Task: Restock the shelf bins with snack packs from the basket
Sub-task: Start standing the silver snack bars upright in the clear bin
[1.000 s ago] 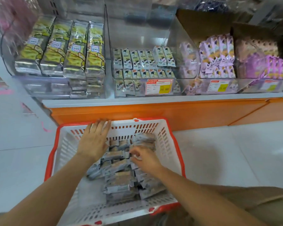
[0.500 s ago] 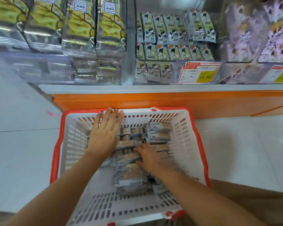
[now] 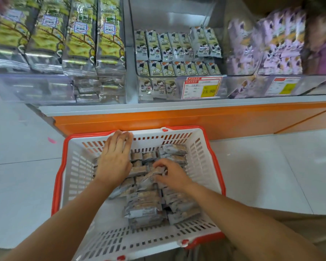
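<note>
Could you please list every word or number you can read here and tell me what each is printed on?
"15.80": on the yellow patch of the price tag in front of the cartoon packs.
Rest of that tag: too small to read.
The right-hand price tag: too blurred to read.
Labels on the green packs, the cartoon packs and the snack packs in the basket: too blurred to read.

Covered and blurred
Left hand [image 3: 114, 162] hides part of the snack packs [image 3: 143, 210]; pink packs [image 3: 324, 44] blur at the right edge.
</note>
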Demonstrator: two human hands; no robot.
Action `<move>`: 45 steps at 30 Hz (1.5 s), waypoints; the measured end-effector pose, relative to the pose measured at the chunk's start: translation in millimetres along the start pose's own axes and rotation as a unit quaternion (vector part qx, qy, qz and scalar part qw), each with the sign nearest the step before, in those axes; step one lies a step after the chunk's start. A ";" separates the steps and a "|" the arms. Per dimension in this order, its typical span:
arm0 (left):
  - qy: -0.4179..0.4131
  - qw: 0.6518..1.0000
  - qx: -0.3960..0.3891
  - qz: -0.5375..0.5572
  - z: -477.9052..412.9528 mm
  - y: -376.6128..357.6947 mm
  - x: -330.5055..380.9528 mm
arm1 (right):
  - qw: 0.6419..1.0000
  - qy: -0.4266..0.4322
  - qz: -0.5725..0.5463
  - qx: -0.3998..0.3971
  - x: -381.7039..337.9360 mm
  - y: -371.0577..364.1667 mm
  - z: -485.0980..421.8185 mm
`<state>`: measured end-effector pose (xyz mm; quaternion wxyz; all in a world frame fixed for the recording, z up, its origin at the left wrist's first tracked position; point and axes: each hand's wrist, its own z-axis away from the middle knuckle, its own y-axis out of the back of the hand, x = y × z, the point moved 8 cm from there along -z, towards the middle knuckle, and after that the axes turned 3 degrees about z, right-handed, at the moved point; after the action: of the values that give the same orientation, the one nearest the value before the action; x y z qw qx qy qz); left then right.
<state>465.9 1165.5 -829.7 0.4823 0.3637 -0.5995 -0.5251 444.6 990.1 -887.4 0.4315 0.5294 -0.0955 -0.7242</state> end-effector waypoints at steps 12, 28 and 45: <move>-0.001 0.892 -0.146 0.429 11.7 52.1 73.6 | 0.946 0.070 -0.273 0.159 -69.5 103.8 52.0; -0.018 0.873 0.068 0.483 4.0 161.0 95.6 | 0.932 0.195 -0.167 0.256 -147.9 163.1 124.9; -0.134 0.942 0.290 -0.106 -26.5 183.1 71.7 | 0.909 0.078 0.069 0.404 -187.8 316.5 18.6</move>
<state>484.9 1124.3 -636.6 0.2131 0.4753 -0.7429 -0.4205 607.2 927.6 -562.7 0.2358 0.7055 -0.3818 -0.5485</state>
